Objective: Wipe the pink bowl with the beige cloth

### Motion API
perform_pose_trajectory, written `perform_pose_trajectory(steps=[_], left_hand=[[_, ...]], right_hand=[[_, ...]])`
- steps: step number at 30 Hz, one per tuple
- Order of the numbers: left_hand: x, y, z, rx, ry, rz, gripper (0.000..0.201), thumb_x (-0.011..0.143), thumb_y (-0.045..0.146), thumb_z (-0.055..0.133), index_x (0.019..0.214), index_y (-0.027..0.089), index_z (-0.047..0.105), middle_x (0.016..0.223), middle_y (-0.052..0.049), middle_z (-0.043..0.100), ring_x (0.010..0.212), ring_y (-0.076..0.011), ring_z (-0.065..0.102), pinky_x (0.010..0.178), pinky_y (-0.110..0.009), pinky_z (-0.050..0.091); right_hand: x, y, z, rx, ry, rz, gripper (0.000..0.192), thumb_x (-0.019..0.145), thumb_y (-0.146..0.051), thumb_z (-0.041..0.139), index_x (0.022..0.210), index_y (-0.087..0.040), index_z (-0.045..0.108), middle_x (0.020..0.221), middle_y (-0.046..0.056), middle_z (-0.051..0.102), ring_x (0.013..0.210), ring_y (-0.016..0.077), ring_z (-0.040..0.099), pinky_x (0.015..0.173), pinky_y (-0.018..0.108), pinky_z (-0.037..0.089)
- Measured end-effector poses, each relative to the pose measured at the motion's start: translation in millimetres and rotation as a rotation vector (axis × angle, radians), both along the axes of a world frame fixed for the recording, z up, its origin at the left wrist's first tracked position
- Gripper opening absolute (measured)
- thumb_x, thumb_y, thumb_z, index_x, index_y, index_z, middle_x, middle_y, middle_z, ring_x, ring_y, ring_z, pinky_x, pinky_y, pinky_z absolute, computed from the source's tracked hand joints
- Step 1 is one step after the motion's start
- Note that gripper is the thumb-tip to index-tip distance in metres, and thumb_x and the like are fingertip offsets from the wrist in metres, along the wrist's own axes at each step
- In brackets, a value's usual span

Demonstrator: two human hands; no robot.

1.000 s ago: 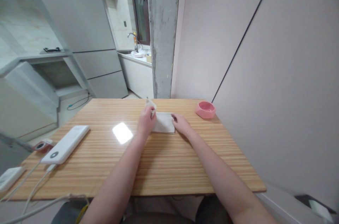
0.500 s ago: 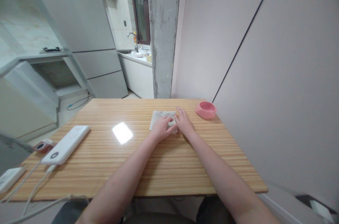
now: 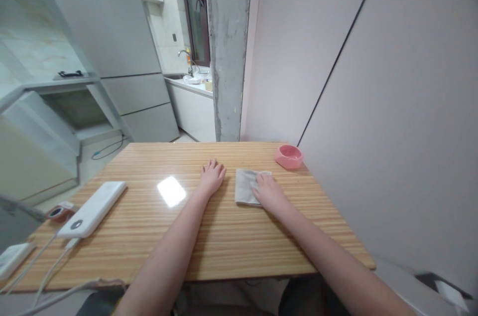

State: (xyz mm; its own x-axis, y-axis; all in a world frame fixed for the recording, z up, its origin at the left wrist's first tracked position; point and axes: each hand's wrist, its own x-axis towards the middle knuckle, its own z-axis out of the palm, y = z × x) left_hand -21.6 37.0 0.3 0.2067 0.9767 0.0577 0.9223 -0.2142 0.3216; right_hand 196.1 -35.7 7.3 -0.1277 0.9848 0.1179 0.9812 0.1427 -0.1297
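Lying on the glossy, striped wood-grain table, the flat, straight-edged grey cloth now sits further right, under only 1 hand (the right hand, fingers extended, thumb apart). The left hand is now off it, fingers spread, so the right apparently works alone. Beyond sits a smooth, faceted pink bowl.

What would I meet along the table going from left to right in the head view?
White block, long white device, left grip with fingers spread, gray cloth with the right grip on it, pink bowl.
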Motion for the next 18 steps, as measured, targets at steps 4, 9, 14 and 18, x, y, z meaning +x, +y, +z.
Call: perform_pose_trajectory(steps=[4, 9, 14, 18], left_hand=[[2.0, 0.2, -4.3, 0.061, -0.024, -0.012, 0.036, 0.093, 0.037, 0.043, 0.122, 0.021, 0.056, 0.147, -0.012, 0.045, 0.14, -0.0293, 0.033, 0.113, -0.059, 0.02], [5.3, 5.1, -5.1, 0.189, -0.294, 0.016, 0.02, 0.09, 0.026, 0.044, 0.094, 0.019, 0.063, 0.119, -0.01, 0.063, 0.114, -0.0207, 0.055, 0.1, -0.036, 0.04], [11.8, 7.7, -5.7, 0.085, -0.259, -0.096, 0.03, 0.092, 0.032, 0.039, 0.07, 0.018, 0.054, 0.069, -0.001, 0.058, 0.07, -0.014, 0.054, 0.066, -0.025, 0.041], [18.1, 9.7, -6.1, 0.061, -0.106, -0.06, 0.033, 0.091, 0.033, 0.038, 0.069, 0.018, 0.056, 0.068, -0.002, 0.06, 0.07, -0.0155, 0.056, 0.064, -0.026, 0.039]], right_hand=[[85.3, -22.6, -13.5, 0.007, -0.036, -0.202, 0.049, 0.079, -0.01, 0.051, 0.127, -0.011, 0.056, 0.116, 0.019, 0.06, 0.112, 0.0279, 0.054, 0.097, 0.036, 0.04], [140.8, -32.2, -18.7, -0.011, -0.041, -0.266, 0.046, 0.076, -0.006, 0.051, 0.12, -0.015, 0.06, 0.114, 0.016, 0.061, 0.108, 0.0255, 0.058, 0.095, 0.034, 0.04], [85.7, -14.1, 11.9, 0.11, 0.058, -0.254, 0.033, 0.082, -0.015, 0.049, 0.111, -0.013, 0.063, 0.113, 0.018, 0.061, 0.109, 0.0289, 0.057, 0.095, 0.039, 0.042], [0.4, 26.8, 19.5, 0.089, 0.476, 0.078, 0.038, 0.084, -0.016, 0.048, 0.12, -0.016, 0.058, 0.116, 0.011, 0.064, 0.108, 0.0197, 0.06, 0.098, 0.031, 0.044]])
